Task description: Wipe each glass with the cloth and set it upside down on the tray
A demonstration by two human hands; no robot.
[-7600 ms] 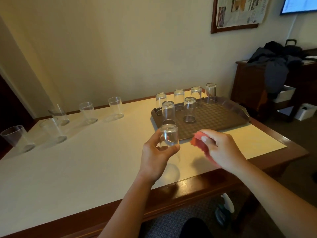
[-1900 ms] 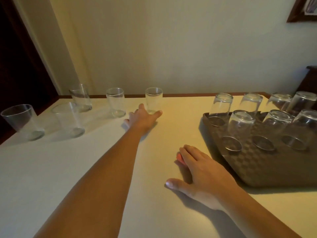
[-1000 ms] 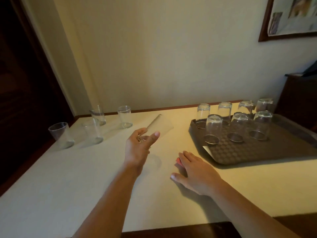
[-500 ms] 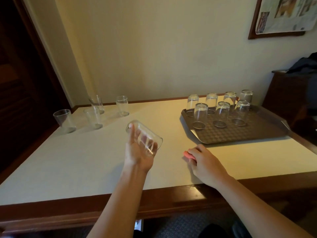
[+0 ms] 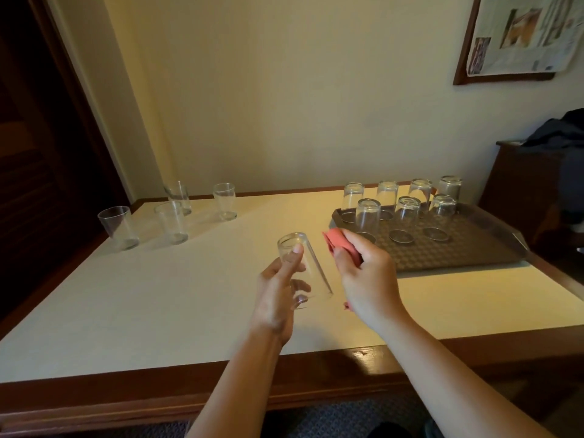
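Since half a second ago, the right hand (image 5: 368,276) has lifted the red cloth (image 5: 339,246) off the table (image 5: 126,311) and grips it bunched beside the glass (image 5: 303,270). Left hand (image 5: 279,295) holds that glass above the table, tilted, thumb near its base. Seven glasses stand inverted on the brown tray (image 5: 474,248); four upright glasses stand at far left.

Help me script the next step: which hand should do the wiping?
The right hand: it already grips the red cloth, right beside the glass. The left hand is occupied steadying that glass, held tilted above the table.
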